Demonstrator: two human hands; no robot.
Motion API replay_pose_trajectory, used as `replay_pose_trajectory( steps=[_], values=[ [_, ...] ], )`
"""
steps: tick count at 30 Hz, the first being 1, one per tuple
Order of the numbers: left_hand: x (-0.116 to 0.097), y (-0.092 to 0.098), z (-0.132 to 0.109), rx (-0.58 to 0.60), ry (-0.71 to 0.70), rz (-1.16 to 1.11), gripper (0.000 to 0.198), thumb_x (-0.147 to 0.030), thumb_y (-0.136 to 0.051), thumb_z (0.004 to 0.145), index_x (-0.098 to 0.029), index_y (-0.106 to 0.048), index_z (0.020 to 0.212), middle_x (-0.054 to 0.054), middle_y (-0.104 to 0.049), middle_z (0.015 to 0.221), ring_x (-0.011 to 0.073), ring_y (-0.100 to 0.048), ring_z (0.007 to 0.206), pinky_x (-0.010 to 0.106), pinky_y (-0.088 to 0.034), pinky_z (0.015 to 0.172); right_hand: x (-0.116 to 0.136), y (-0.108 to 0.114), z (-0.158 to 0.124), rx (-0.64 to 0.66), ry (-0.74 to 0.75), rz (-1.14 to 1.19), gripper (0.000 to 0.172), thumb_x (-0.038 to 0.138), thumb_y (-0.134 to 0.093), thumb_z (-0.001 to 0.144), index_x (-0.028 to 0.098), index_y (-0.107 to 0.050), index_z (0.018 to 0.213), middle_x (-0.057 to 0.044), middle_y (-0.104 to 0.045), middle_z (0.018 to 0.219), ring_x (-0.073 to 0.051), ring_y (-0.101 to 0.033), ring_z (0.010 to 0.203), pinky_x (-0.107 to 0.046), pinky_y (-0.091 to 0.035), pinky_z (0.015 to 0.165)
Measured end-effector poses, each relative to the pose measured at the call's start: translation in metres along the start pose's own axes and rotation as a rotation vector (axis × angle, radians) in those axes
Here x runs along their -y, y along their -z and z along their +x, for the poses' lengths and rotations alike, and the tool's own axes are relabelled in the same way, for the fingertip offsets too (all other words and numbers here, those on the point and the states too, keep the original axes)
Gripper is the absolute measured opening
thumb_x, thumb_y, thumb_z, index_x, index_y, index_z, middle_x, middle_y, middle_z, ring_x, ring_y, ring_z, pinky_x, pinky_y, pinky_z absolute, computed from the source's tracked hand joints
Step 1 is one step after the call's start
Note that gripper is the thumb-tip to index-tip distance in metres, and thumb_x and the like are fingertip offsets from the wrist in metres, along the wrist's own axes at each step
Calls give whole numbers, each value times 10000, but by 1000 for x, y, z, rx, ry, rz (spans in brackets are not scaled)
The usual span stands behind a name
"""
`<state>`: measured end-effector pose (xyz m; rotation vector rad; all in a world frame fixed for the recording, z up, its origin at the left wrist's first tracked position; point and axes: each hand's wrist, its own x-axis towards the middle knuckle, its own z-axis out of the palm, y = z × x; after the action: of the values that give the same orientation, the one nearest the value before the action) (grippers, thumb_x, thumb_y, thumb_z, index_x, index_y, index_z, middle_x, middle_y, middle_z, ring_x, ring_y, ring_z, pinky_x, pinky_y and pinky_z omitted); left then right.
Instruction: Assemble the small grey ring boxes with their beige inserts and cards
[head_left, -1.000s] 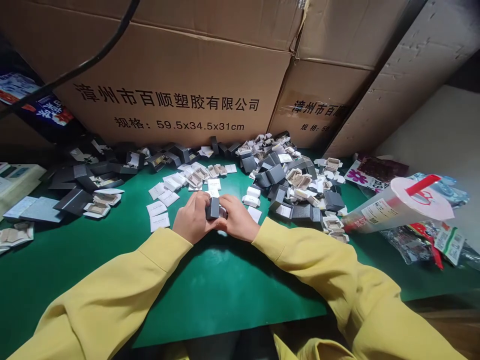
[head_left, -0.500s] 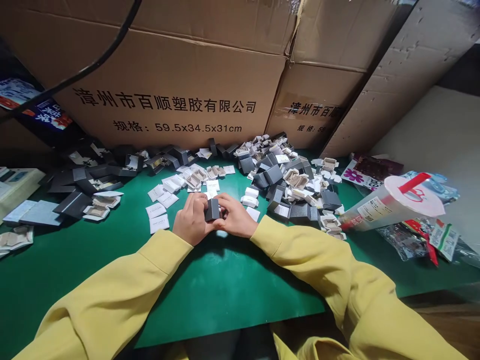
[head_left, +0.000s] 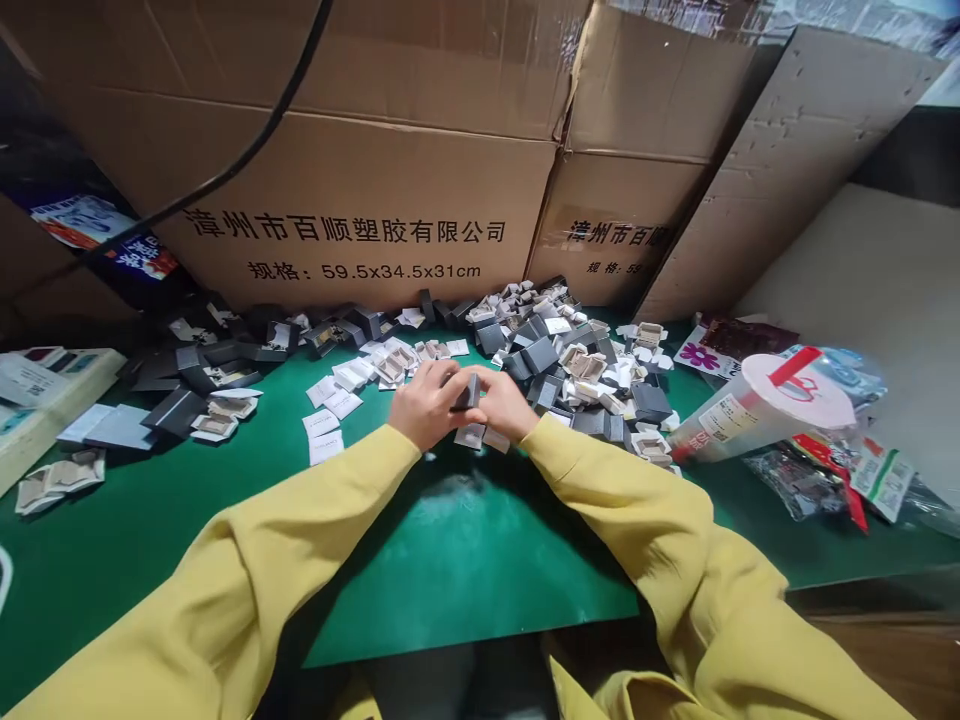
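Note:
A small dark grey box is held between my two hands over the middle of the green table. My left hand has its fingers closed round the box's left side. From the other side, my right hand grips it, with some fingertips hidden behind it. Just under the hands lie small white folded pieces. To the left of my left hand, white printed cards lie in a loose group. Close by on the right is a heap of dark boxes and white inserts.
Large cardboard cartons stand along the back. More dark boxes lie at the left, beside a pale tray. A lidded drink cup leans at the right among plastic wrappers. A black cable hangs at upper left.
My hands have moved slightly right and up with the dark grey box between them. White pieces under the hands now show. The whole view has shifted a little.

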<state>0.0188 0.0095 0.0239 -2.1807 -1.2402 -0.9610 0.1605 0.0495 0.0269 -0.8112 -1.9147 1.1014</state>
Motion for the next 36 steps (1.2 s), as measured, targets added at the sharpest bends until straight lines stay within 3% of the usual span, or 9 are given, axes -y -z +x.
replay_pose_trajectory(
  steps=[4, 8, 14, 17, 21, 24, 29, 33, 36],
  values=[
    [-11, -23, 59, 7, -107, -4, 488, -610, -368, 795, -228, -563, 1025, 94, -561, 946, 210, -497, 886, 256, -384, 596, 7, 58, 9, -128, -22, -133, 161, 211, -570, 622, 110, -587, 747, 0, -580, 697, -125, -494, 680, -239, -402, 632],
    [-25, -44, 93, 113, -150, 21, 505, -611, -355, 795, -220, -566, 1035, 112, -551, 939, 225, -495, 889, 271, -396, 614, 3, 104, 9, -274, -76, -631, 40, 150, -533, 645, 133, -554, 615, -10, -550, 630, -116, -464, 611, -236, -363, 597],
    [-45, -41, 87, 303, -114, -58, 447, -493, -445, 817, -222, -514, 1165, 166, -520, 1142, 285, -452, 1073, 411, -411, 832, -13, 127, -2, -124, -74, -1232, 135, 114, -477, 760, 147, -579, 677, -124, -598, 723, -196, -498, 685, -292, -363, 590],
    [-47, -31, 69, 361, -171, -190, 475, -463, -430, 837, -265, -435, 1268, 137, -294, 1423, 313, -263, 1290, 515, -265, 999, 3, 133, -9, -108, 5, -1336, 162, 102, -463, 787, 141, -614, 743, -167, -615, 841, -238, -493, 779, -327, -372, 616],
    [-38, -17, 34, 421, 49, -199, 784, -577, -381, 809, -163, -119, 1420, 171, -88, 1491, 322, -29, 1369, 577, -142, 1037, 45, 112, -18, -297, 145, -1320, 306, 113, -396, 831, 107, -557, 1091, -185, -536, 1164, -291, -444, 981, -404, -390, 740],
    [-23, -10, 3, 500, 195, -41, 691, -529, -351, 841, -134, -226, 1394, 189, -126, 1480, 329, -38, 1369, 636, -45, 1019, 54, 62, -25, -142, 319, -1181, 371, 139, -367, 864, 114, -474, 1219, -155, -466, 1279, -275, -396, 1108, -418, -362, 878],
    [7, -4, -37, 689, 312, -17, 498, -420, -335, 870, -170, -428, 1291, 167, -300, 1431, 331, -205, 1337, 632, -166, 1006, 5, -9, -34, 120, 395, -1133, 364, 284, -449, 866, 127, -498, 1191, -133, -483, 1279, -274, -413, 1135, -459, -268, 1004],
    [18, 3, -43, 594, 251, -73, 420, -369, -334, 874, -183, -526, 1199, 147, -412, 1367, 271, -342, 1282, 507, -274, 1029, -23, -12, -30, 142, 372, -1205, 324, 315, -388, 900, 131, -546, 1114, -130, -580, 1121, -219, -515, 954, -459, -220, 1024],
    [20, 8, -39, 445, 311, 67, 449, -392, -390, 849, -178, -507, 1225, 154, -303, 1431, 325, -229, 1326, 539, -214, 1042, -26, -6, -25, 150, 400, -1219, 286, 301, -378, 907, 143, -580, 1034, -107, -611, 994, -196, -514, 899, -419, -233, 1002]
  ],
)
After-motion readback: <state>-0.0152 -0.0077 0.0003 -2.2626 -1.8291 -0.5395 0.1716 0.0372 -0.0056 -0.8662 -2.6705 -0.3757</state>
